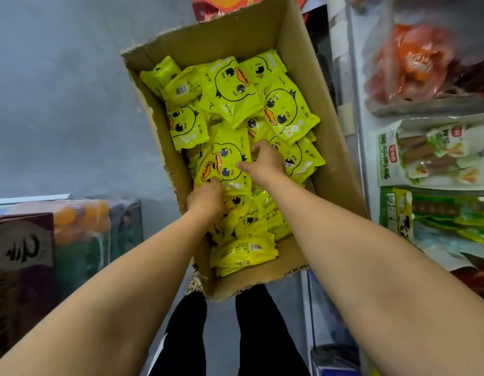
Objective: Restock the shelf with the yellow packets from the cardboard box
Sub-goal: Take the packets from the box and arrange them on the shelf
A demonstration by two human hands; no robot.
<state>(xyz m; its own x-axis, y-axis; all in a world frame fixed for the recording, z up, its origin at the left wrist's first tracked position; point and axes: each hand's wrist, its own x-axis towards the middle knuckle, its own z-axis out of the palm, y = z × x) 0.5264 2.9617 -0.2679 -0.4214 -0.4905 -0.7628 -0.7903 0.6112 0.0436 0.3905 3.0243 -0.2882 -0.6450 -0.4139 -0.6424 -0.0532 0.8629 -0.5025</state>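
An open cardboard box (336, 147) on the floor holds several yellow packets printed with a duck face. Both my hands reach down into its middle. My left hand (205, 199) curls its fingers on the lower edge of one yellow packet (224, 161). My right hand (264, 161) grips the same packet's right side, thumb on its face and fingers curled over its upper right edge. Other yellow packets (232, 88) lie loosely piled around it, some face down with barcodes showing.
A shelf (355, 85) stands on the right with bagged snacks (414, 63) and green sausage packs (431, 156). At the left are a dark carton (21, 248) and wrapped drink bottles (80, 221). Grey floor (59, 104) lies beyond. My legs (257, 335) stand below the box.
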